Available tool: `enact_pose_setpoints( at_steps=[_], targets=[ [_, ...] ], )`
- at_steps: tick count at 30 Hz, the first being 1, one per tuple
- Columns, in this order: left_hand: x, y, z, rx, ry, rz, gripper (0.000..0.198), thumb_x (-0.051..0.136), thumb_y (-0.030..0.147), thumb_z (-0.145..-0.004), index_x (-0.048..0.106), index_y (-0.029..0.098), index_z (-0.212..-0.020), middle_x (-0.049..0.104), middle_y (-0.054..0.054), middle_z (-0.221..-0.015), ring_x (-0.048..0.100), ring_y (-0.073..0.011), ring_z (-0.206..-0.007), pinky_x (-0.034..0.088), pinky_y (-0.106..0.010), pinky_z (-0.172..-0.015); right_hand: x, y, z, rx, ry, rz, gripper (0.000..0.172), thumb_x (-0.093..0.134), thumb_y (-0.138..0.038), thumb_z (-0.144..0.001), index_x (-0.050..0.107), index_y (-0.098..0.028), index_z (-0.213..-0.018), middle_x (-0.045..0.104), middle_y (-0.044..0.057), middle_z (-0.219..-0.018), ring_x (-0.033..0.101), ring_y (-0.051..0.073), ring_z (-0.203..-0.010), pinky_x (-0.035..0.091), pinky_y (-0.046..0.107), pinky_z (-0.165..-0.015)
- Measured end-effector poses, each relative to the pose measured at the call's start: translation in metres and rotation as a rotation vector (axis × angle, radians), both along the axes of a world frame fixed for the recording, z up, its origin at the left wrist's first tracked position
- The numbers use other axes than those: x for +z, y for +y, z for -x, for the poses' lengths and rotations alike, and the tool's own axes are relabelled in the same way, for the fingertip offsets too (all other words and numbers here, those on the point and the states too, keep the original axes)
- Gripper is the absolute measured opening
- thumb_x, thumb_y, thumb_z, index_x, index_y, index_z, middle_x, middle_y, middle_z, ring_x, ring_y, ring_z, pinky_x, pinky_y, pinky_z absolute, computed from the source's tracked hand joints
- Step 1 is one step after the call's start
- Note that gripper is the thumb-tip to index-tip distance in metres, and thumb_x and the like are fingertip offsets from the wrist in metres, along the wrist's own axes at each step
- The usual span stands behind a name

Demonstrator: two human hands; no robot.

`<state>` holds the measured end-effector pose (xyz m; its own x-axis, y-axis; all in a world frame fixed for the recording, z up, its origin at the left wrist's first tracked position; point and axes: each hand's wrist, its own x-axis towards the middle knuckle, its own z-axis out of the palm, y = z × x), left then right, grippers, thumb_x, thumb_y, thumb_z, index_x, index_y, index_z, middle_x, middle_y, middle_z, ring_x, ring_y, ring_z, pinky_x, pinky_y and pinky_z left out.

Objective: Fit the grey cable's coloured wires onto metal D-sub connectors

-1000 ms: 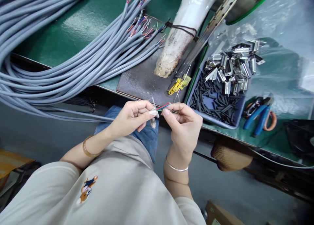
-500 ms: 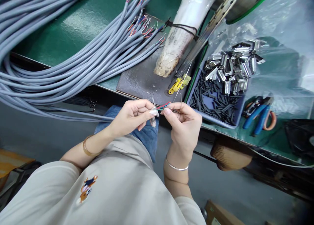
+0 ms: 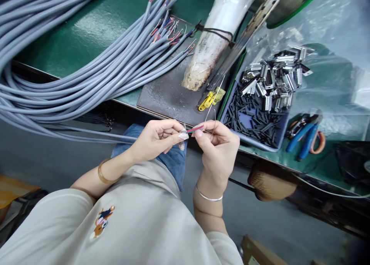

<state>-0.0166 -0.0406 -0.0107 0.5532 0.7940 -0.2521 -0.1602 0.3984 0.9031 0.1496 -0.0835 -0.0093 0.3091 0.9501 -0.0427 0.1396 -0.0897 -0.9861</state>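
My left hand (image 3: pixel 157 138) is closed around the end of a grey cable (image 3: pixel 123 137), which runs in from the left. At its thumb tip a crumpled, shiny strip (image 3: pixel 181 145) sticks out, foil or clear film. From the cable end come thin coloured wires (image 3: pixel 192 130), red and green among them. My right hand (image 3: pixel 218 147) pinches these wires between thumb and forefinger. A thin bare strand (image 3: pixel 214 120) curls up beside the right forefinger. Both hands are in front of the table edge, over my lap.
Many grey cables (image 3: pixel 95 76) with stripped ends lie left. Behind my hands are a dark plate (image 3: pixel 164 91), a wrapped roll (image 3: pixel 211 37) and a yellow clip (image 3: pixel 206 102). Right stand a bin (image 3: pixel 279 140) holding black tubes (image 3: pixel 260 126) and metal connectors (image 3: pixel 277 78), then blue-handled pliers (image 3: pixel 308 140).
Both hands have shifted slightly to the right with the cable. The wires lie closer together between the fingertips, and the shiny strip has moved a little.
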Motion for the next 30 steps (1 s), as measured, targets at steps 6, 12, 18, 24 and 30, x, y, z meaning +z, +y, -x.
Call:
enact_pose_setpoints(
  at_steps=[6, 12, 18, 24, 30],
  targets=[
    [-0.008, -0.003, -0.001, 0.095, -0.009, -0.178, 0.031, 0.082, 0.041, -0.081, 0.074, 0.012, -0.086, 0.074, -0.004, -0.073, 0.054, -0.0048, -0.051, 0.045, -0.016, -0.047, -0.004, -0.004, -0.001, 0.038, -0.104, -0.129, 0.012, 0.074, -0.031, -0.085, 0.070, -0.021, -0.079, 0.058, -0.003, -0.071, 0.036, 0.006, -0.050, 0.022, 0.023, -0.043],
    [-0.009, -0.002, -0.001, 0.157, 0.088, -0.424, 0.025, 0.075, 0.038, -0.088, 0.080, 0.014, -0.088, 0.080, -0.008, -0.086, 0.069, -0.0127, -0.073, 0.055, -0.021, -0.067, -0.010, -0.005, -0.004, 0.009, -0.209, -0.240, 0.013, 0.075, -0.034, -0.085, 0.071, -0.023, -0.080, 0.064, 0.001, -0.075, 0.045, 0.010, -0.056, 0.029, 0.025, -0.045],
    [-0.005, 0.002, 0.001, 0.109, 0.126, -0.557, 0.022, 0.072, 0.032, -0.091, 0.080, 0.013, -0.088, 0.080, -0.006, -0.081, 0.066, -0.0102, -0.066, 0.051, -0.019, -0.063, -0.009, -0.006, -0.006, 0.029, -0.164, -0.221, 0.006, 0.075, -0.028, -0.086, 0.073, -0.023, -0.082, 0.065, 0.000, -0.077, 0.044, 0.008, -0.055, 0.029, 0.025, -0.046],
    [-0.003, 0.003, 0.002, 0.079, 0.165, -0.576, 0.022, 0.071, 0.033, -0.091, 0.080, 0.013, -0.087, 0.079, -0.006, -0.079, 0.063, -0.0102, -0.063, 0.049, -0.020, -0.061, -0.004, -0.008, -0.009, 0.041, -0.165, -0.190, 0.005, 0.076, -0.027, -0.086, 0.075, -0.023, -0.083, 0.067, -0.001, -0.076, 0.043, 0.007, -0.053, 0.027, 0.025, -0.047],
    [-0.004, 0.002, 0.003, 0.037, 0.172, -0.517, 0.026, 0.074, 0.039, -0.089, 0.079, 0.014, -0.086, 0.078, -0.006, -0.079, 0.061, -0.0104, -0.062, 0.047, -0.020, -0.059, -0.002, -0.009, -0.015, 0.065, -0.241, -0.177, 0.008, 0.077, -0.031, -0.086, 0.077, -0.023, -0.084, 0.068, 0.001, -0.075, 0.050, 0.010, -0.057, 0.032, 0.026, -0.048]
  ],
)
